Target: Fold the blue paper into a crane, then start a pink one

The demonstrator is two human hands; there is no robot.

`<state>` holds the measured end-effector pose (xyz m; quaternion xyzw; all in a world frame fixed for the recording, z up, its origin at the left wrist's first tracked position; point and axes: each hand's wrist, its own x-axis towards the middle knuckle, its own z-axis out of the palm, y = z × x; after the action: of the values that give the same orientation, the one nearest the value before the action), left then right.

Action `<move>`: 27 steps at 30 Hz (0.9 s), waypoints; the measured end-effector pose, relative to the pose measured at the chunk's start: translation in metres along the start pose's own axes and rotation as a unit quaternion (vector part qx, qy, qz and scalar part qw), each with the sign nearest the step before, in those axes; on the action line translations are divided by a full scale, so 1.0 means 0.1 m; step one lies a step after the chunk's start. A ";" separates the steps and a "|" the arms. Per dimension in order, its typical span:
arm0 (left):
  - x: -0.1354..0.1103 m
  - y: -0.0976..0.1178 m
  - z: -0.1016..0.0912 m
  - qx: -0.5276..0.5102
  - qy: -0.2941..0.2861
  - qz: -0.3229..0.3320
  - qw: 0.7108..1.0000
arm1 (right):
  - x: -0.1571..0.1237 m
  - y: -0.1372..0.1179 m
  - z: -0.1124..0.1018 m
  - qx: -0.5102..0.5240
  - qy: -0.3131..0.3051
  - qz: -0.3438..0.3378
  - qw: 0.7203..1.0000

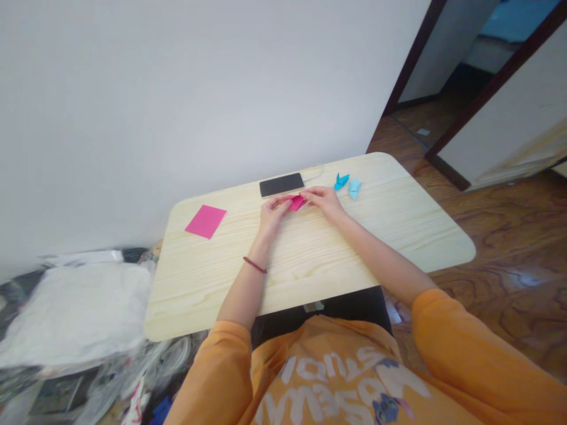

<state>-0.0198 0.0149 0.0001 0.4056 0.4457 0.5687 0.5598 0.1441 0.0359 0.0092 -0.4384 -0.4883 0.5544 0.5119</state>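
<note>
A small folded piece of pink paper (296, 203) is held between both hands over the back middle of the table. My left hand (273, 212) pinches its left side with thumb and fingers. On the other side, my right hand (323, 199) has its fingertips closed on the right edge. Fingers cover part of the folds, so their exact shape is hard to make out. To the left lies a flat pink paper sheet (206, 221). Two folded paper figures, a darker blue one (341, 181) and a light blue one (355, 188), sit just right of my right hand.
The pale wooden table (319, 260) stands against a white wall (199, 94). A dark-screened phone (282, 185) with a white cable (315, 174) lies at its back edge. Bagged items and a white bundle (80, 310) are at the left; wooden floor (509, 236) shows at the right.
</note>
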 end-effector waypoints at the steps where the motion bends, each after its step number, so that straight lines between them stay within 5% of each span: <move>1: 0.01 -0.02 0.00 0.008 0.003 0.003 1.000 | -0.01 -0.01 0.01 -0.016 0.000 -0.017 1.000; 16: -0.03 -0.07 0.06 0.113 0.065 0.096 0.987 | -0.08 0.05 0.11 -0.184 0.091 -0.130 0.970; 27: -0.10 -0.04 0.17 0.119 -0.006 0.072 0.990 | -0.11 0.02 0.10 -0.278 0.168 -0.152 0.933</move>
<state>-0.0016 0.0062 0.0014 0.5035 0.4764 0.5484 0.4678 0.1347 0.0242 0.0084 -0.5700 -0.5910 0.2302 0.5223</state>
